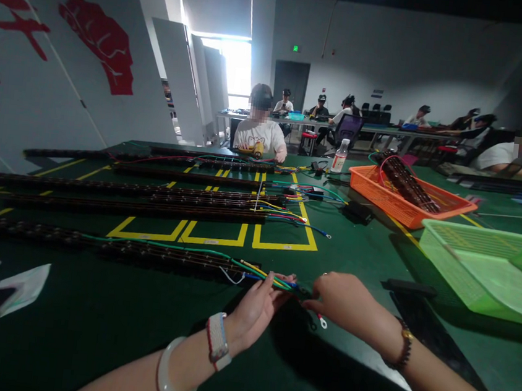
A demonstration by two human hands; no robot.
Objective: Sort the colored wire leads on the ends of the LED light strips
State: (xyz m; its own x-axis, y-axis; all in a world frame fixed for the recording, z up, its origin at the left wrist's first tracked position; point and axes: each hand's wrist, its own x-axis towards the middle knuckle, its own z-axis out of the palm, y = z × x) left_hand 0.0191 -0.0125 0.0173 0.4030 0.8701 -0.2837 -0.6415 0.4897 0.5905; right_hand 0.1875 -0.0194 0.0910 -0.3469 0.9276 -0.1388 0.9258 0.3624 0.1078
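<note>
My left hand [259,307] is closed around a bundle of coloured wires [253,269], green, yellow and blue, which leave the right end of a long dark wiring harness [152,251]. My right hand [347,301] is beside it with the fingers pinched at the wire ends; exactly which wire lies between them is hidden. A ring terminal [323,322] with a red sleeve hangs just below my right fingers. A white tie [232,276] sticks out near the harness end.
More dark harnesses [126,190] lie across the green table behind yellow tape outlines [212,241]. At the right stand an orange basket [408,217] with a dark bundle and a green basket [440,264]. A bottle [340,156] stands farther back. A person [260,136] sits opposite.
</note>
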